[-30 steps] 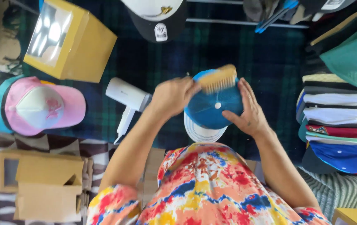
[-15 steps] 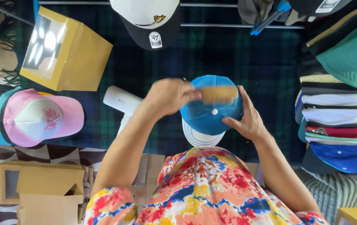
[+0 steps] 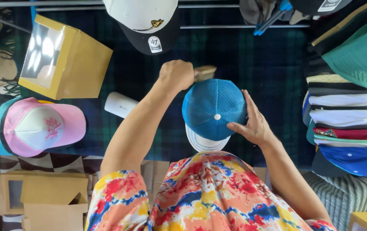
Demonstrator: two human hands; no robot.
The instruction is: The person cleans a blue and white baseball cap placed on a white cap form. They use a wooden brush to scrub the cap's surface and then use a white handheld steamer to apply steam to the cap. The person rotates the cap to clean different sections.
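Note:
A blue mesh cap (image 3: 213, 108) with a white button on top sits over a white striped cap (image 3: 205, 143) in front of me. My right hand (image 3: 252, 124) cups the blue cap's right side, thumb on the mesh. My left hand (image 3: 175, 75) is closed around a wooden brush (image 3: 205, 72) just beyond the cap's far left edge; only the brush's end shows past my fist.
A white hair dryer (image 3: 121, 105) lies left of my left forearm. A tan windowed box (image 3: 63, 62) stands at far left, pink and white cap (image 3: 42, 126) below it. Folded caps (image 3: 346, 119) are stacked at right. A white and black cap (image 3: 147, 21) hangs above. Cardboard boxes (image 3: 46, 201) sit lower left.
My left hand has carried the brush from on top of the blue cap's crown to beyond its far edge. My right hand stays on the cap.

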